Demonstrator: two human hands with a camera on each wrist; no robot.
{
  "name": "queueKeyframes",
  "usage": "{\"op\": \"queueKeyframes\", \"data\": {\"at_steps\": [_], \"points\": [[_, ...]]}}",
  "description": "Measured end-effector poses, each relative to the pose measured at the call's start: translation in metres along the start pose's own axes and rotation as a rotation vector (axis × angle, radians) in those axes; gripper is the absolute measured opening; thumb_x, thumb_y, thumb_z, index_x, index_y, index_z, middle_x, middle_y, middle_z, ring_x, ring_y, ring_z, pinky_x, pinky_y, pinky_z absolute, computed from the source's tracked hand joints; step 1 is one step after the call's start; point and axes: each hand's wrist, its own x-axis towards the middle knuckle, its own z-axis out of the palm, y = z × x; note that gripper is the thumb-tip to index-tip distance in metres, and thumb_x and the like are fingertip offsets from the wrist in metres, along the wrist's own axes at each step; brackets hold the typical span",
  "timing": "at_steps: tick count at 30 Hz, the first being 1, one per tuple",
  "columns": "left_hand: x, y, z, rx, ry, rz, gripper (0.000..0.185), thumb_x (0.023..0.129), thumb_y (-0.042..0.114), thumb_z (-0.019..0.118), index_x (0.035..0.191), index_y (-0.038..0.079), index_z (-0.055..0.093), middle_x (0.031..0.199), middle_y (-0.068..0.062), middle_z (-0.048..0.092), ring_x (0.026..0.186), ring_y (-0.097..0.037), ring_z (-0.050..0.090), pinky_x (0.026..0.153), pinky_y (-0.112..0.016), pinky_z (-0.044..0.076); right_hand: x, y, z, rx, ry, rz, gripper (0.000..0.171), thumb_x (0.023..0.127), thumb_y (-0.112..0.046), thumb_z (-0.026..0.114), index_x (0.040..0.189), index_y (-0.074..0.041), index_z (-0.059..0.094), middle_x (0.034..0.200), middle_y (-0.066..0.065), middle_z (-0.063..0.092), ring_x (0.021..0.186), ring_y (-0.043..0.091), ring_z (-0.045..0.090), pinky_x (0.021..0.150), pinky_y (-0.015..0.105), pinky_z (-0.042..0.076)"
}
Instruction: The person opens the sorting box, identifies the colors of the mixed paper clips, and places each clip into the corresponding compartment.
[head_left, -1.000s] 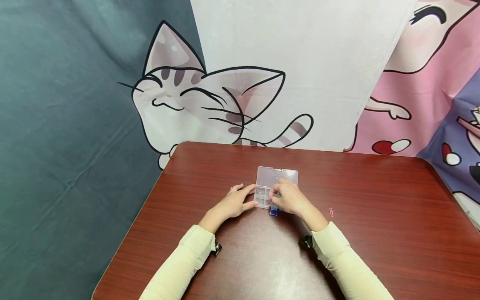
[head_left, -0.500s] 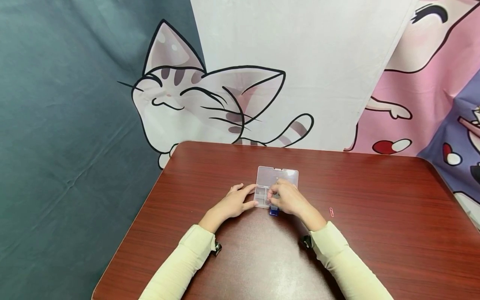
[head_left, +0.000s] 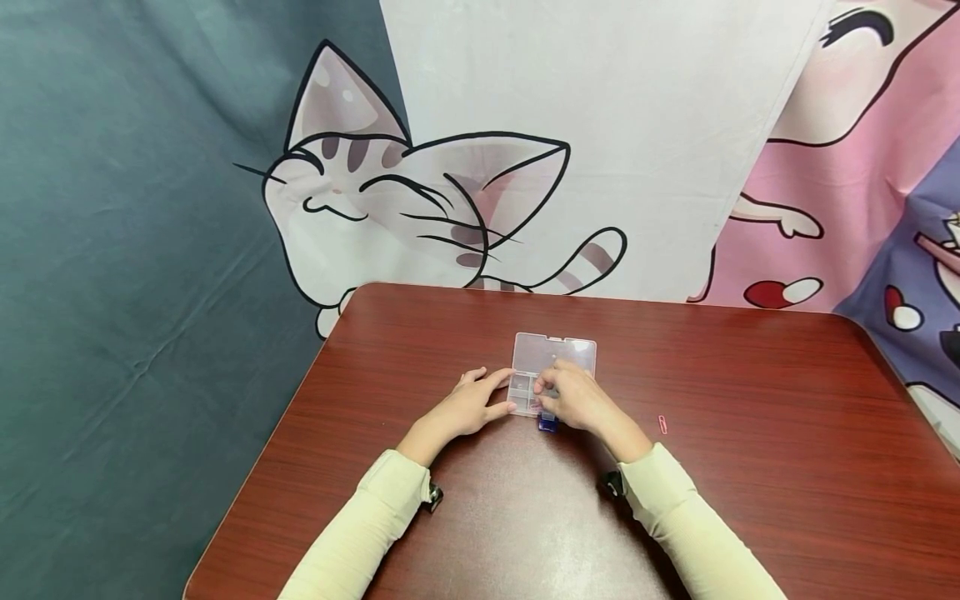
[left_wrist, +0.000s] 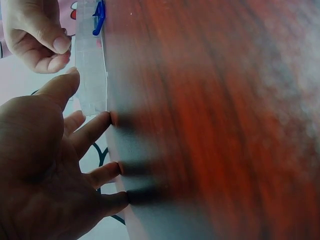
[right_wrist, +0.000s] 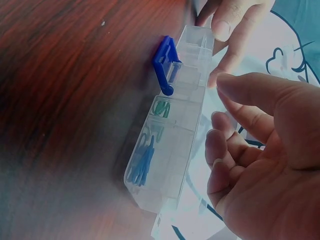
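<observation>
Clear plastic organizer box (head_left: 542, 377) lies open near the middle of the red-brown tabletop (head_left: 750, 467), its lid (head_left: 558, 351) laid flat on the far side and its blue latch (head_left: 547, 423) at the near edge. The left hand (head_left: 468, 408) lies flat on the tabletop just left of the box, fingers stretched out and fingertips (left_wrist: 104, 118) on the wood, thumb against the box's left side. The right hand (head_left: 573, 398) hovers over the box's compartments with its fingers loosely curled; whether they pinch anything cannot be told. In the right wrist view, blue clips (right_wrist: 141, 161) fill one compartment and a green clip (right_wrist: 161, 107) sits in the next one, beside the latch (right_wrist: 165, 66). A single red paper clip (head_left: 662, 424) lies on the tabletop to the right, well apart from the box. Both arms wear pale cream sleeves (head_left: 678, 517). Behind the tabletop hangs a cloth printed with a cartoon cat (head_left: 420, 208).
</observation>
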Motion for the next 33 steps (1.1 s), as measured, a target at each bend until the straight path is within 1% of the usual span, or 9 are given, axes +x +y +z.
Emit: {"op": "queueKeyframes", "data": {"at_steps": [2,4,7,9,15,20,25,31,33], "points": [[0.000,0.000,0.000,0.000,0.001,-0.001,0.062,0.101,0.048,0.059,0.156,0.029,0.039,0.151,-0.001,0.052,0.150,-0.037,0.027,0.119,-0.059,0.026,0.000,0.000,-0.001,0.004,-0.003,0.009,0.010,0.082,-0.009,0.078,0.084,-0.014,0.070,0.088,0.000,0.058,0.088,0.021,0.060,0.078,0.044,0.045],[0.000,0.000,0.000,0.001,-0.001,-0.001,0.062,0.101,0.048,0.059,0.156,0.029,0.038,0.152,-0.001,0.052,0.151,-0.037,0.026,0.119,-0.059,0.025,0.000,0.001,-0.001,0.008,-0.006,0.012,0.008,0.083,-0.008,0.076,0.084,-0.014,0.070,0.090,0.001,0.060,0.098,0.026,0.063,0.085,0.047,0.048],[0.000,0.001,0.000,-0.003,-0.003,0.000,0.063,0.101,0.047,0.059,0.157,0.029,0.038,0.152,0.000,0.052,0.151,-0.037,0.026,0.119,-0.059,0.024,-0.001,0.002,-0.004,0.009,-0.008,0.015,0.007,0.084,-0.008,0.075,0.085,-0.013,0.071,0.092,0.002,0.061,0.110,0.032,0.063,0.093,0.054,0.048],[-0.001,0.001,0.000,-0.003,-0.003,0.004,0.063,0.101,0.047,0.059,0.157,0.028,0.038,0.152,0.000,0.052,0.151,-0.037,0.026,0.120,-0.059,0.024,-0.001,0.002,-0.006,0.006,-0.006,0.013,0.006,0.085,-0.008,0.074,0.086,-0.013,0.072,0.093,0.003,0.062,0.112,0.034,0.063,0.095,0.056,0.047],[-0.002,0.002,-0.001,-0.010,0.006,0.015,0.063,0.100,0.046,0.060,0.156,0.026,0.040,0.150,-0.001,0.054,0.150,-0.038,0.027,0.120,-0.059,0.022,-0.005,0.005,-0.015,0.004,0.001,0.019,0.005,0.086,-0.009,0.075,0.087,-0.014,0.072,0.092,0.002,0.063,0.092,0.026,0.064,0.085,0.053,0.047],[-0.001,0.001,0.000,-0.005,0.008,0.010,0.063,0.100,0.047,0.060,0.156,0.027,0.039,0.151,-0.001,0.053,0.150,-0.037,0.027,0.120,-0.058,0.024,-0.010,0.009,-0.025,0.030,0.017,0.051,0.003,0.088,-0.012,0.075,0.088,-0.011,0.073,0.094,0.004,0.065,0.096,0.028,0.063,0.088,0.055,0.044],[-0.001,0.001,0.000,0.001,0.000,0.003,0.064,0.100,0.049,0.059,0.157,0.029,0.038,0.152,0.000,0.052,0.151,-0.035,0.025,0.120,-0.058,0.024,-0.017,0.020,-0.034,0.034,0.031,0.077,0.003,0.087,-0.009,0.075,0.089,-0.011,0.073,0.094,0.005,0.062,0.097,0.028,0.061,0.091,0.056,0.042],[0.000,0.001,0.000,0.005,0.002,0.003,0.063,0.101,0.048,0.059,0.157,0.028,0.038,0.152,-0.003,0.052,0.151,-0.036,0.026,0.120,-0.058,0.024,-0.026,0.034,-0.045,0.043,0.054,0.102,0.004,0.087,-0.009,0.075,0.087,-0.012,0.072,0.089,0.004,0.060,0.085,0.022,0.057,0.080,0.046,0.045],[0.000,0.001,0.000,0.001,0.003,0.000,0.063,0.101,0.048,0.059,0.156,0.028,0.038,0.152,-0.003,0.052,0.151,-0.036,0.026,0.120,-0.058,0.025,-0.030,0.038,-0.049,0.045,0.060,0.111,0.004,0.087,-0.008,0.075,0.087,-0.011,0.072,0.089,0.005,0.060,0.083,0.021,0.057,0.077,0.042,0.046]]}}
